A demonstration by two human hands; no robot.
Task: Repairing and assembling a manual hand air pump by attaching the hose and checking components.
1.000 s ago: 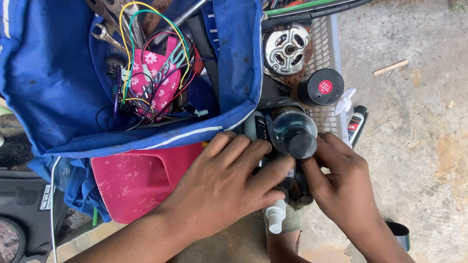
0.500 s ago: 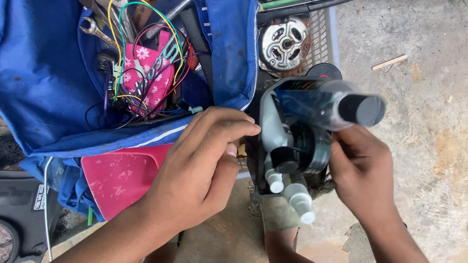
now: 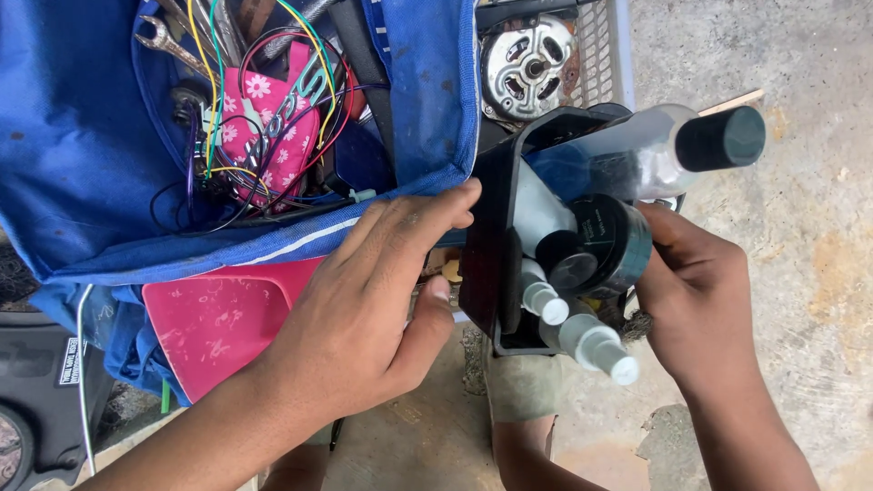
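Right hand (image 3: 696, 291) grips black tray (image 3: 496, 236) of bottles from 3 o'clock side, fingers wrapped around its far edge. Tray now tipped up higher than half second ago; dark-capped clear bottle (image 3: 673, 150) points toward 2 o'clock. Left hand (image 3: 364, 309) flat on blue bag (image 3: 73, 136) edge (fingers together, thumb touching tray), shifted closer. Pink board (image 3: 214, 318) at 8 o'clock, motor (image 3: 527, 68) at 12.

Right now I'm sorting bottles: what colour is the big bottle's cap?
Black, on the clear bottle; head view shows it best.
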